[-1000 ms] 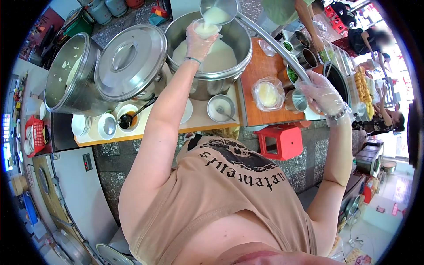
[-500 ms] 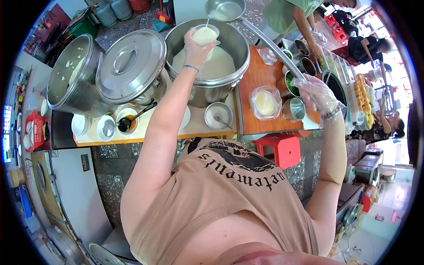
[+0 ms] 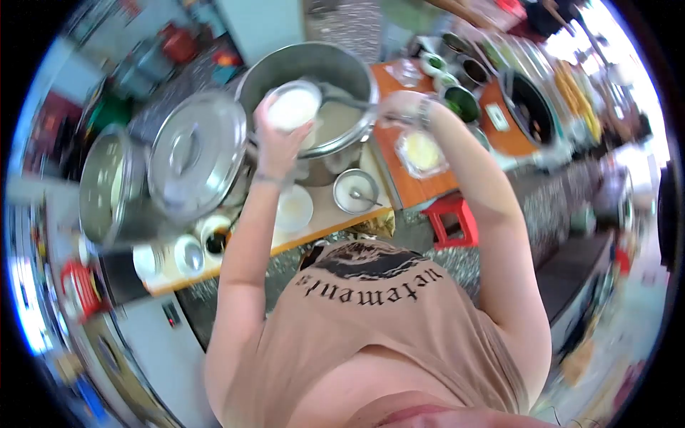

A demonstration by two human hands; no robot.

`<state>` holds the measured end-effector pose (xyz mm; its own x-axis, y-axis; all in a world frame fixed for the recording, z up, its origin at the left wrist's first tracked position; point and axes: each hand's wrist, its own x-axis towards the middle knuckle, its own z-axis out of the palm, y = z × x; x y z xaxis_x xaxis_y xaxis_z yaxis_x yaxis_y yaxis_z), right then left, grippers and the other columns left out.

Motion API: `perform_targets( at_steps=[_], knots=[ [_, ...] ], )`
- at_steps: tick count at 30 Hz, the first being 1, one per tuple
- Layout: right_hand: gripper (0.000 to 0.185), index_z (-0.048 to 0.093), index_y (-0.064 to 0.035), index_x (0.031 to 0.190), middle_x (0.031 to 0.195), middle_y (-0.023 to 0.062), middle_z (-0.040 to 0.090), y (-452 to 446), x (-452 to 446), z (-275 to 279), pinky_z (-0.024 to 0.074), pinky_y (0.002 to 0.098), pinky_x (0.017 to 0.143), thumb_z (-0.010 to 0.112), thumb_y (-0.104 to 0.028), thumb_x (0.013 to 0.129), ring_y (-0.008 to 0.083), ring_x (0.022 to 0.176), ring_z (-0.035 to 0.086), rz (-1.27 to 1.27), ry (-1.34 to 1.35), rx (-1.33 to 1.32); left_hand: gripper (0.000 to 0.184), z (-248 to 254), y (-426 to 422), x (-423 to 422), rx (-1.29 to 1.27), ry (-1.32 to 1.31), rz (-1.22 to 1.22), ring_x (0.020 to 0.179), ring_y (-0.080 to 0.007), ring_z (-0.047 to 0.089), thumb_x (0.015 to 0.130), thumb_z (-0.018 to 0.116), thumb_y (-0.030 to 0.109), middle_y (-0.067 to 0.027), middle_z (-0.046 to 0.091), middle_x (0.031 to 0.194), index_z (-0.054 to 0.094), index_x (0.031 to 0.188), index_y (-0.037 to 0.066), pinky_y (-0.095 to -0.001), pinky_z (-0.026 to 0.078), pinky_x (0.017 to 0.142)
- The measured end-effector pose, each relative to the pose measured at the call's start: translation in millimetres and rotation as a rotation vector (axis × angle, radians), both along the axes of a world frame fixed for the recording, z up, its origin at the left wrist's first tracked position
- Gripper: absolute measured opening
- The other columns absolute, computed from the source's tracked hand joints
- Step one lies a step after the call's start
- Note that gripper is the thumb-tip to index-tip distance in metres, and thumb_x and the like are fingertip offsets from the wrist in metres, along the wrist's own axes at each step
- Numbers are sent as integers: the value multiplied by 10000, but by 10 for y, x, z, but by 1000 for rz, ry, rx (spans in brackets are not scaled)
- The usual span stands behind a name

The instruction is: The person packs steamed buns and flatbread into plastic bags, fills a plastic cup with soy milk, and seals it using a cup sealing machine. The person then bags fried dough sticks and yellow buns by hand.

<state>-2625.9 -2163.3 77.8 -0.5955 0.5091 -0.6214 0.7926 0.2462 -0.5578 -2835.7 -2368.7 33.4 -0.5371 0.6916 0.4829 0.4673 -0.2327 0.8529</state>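
My left hand (image 3: 280, 143), in a clear glove, is closed around a small bowl (image 3: 294, 105) of white, milky liquid. It holds the bowl over the near left side of a big steel pot (image 3: 257, 85) that contains more of the liquid. My right hand (image 3: 402, 107) is at the pot's right rim, wrapped round the handle of a ladle (image 3: 353, 102). The ladle reaches into the pot; its cup is blurred and partly hidden behind the bowl. Below the pot is a metal bowl (image 3: 342, 203) with a spoon in it.
A large steel lid (image 3: 196, 153) leans left of the pot, beside another steel pot (image 3: 100, 189). White bowls (image 3: 189, 255) line the counter's front edge. To the right are a bagged pale round item (image 3: 421, 151), containers of greens (image 3: 460, 103) and a red stool (image 3: 453, 221).
The ladle has come down from above the pot's far rim into the pot, and my right hand has moved left with it. The bowl is now fuller. The view has shifted.
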Motion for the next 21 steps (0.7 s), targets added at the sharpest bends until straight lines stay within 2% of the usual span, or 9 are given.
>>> perform_targets(
  at_steps=[2, 4, 6, 10, 12, 14, 16, 20, 21],
  knots=[
    [276, 655, -92, 730, 669, 17, 629, 29, -76, -237, 475, 238, 485, 591, -323, 867, 76, 546, 582, 157, 64, 118, 827, 111, -147, 104, -18, 27, -94, 1182, -272, 453, 647, 828, 119, -167, 408, 1279, 357, 1311, -27, -384, 372, 1034],
    [272, 645, -68, 731, 681, 28, 642, -407, -179, 144, 498, 251, 524, 584, -297, 864, 85, 585, 610, -290, 87, -114, 825, 137, -270, 188, -70, 11, -194, 1189, -260, 445, 643, 809, 87, -152, 406, 1275, 346, 1318, -19, -385, 367, 1039],
    [306, 683, -49, 725, 734, 89, 674, -408, -224, 91, 533, 347, 717, 607, -332, 814, 219, 689, 657, -15, -40, 88, 764, 228, -389, 337, -78, -51, -348, 1213, -257, 436, 691, 766, 113, -148, 409, 1294, 358, 1323, -19, -385, 362, 1054],
    [429, 707, -22, 860, 777, 156, 673, -727, -36, 186, 505, 409, 782, 594, -433, 821, 324, 807, 656, -94, -32, 631, 785, 228, -456, 607, -149, 61, -504, 1221, -258, 435, 681, 776, 105, -151, 403, 1311, 347, 1329, -8, -386, 366, 1051],
    [443, 699, -13, 897, 810, 166, 674, -1103, 349, 381, 496, 412, 806, 592, -437, 826, 336, 846, 648, -242, 44, 660, 808, 274, -506, 858, -118, -114, -679, 1230, -259, 436, 679, 783, 114, -158, 402, 1322, 329, 1335, -11, -386, 369, 1049],
    [459, 690, -4, 934, 842, 175, 675, -1573, 761, 653, 487, 416, 831, 590, -440, 831, 347, 884, 640, -388, 127, 701, 832, 239, -515, 1122, -127, -99, -770, 1222, -256, 450, 636, 810, 52, -158, 414, 1316, 334, 1315, -17, -388, 358, 1061],
    [486, 632, 4, 1091, 978, 197, 657, -2151, 1179, 890, 457, 402, 910, 595, -411, 841, 344, 1001, 606, -533, 303, 741, 843, 231, -579, 1418, -60, -37, -904, 1224, -253, 449, 637, 815, 51, -163, 415, 1317, 324, 1317, -25, -389, 359, 1060],
    [640, 522, 40, 1229, 1156, 243, 581, -3037, 1937, 841, 427, 400, 971, 651, -420, 803, 354, 1105, 550, -658, 291, 755, 863, 238, -811, 2185, -111, 69, -1032, 1219, -252, 445, 621, 848, 82, -159, 418, 1316, 341, 1313, -16, -389, 351, 1055],
    [737, 459, 63, 1274, 1219, 258, 529, -3277, 2125, 767, 410, 395, 997, 686, -423, 769, 356, 1146, 518, -643, 289, 842, 843, 180, -876, 2408, -49, 31, -1118, 1214, -247, 442, 677, 846, 226, -151, 421, 1312, 351, 1315, -14, -386, 347, 1048]
  ],
)
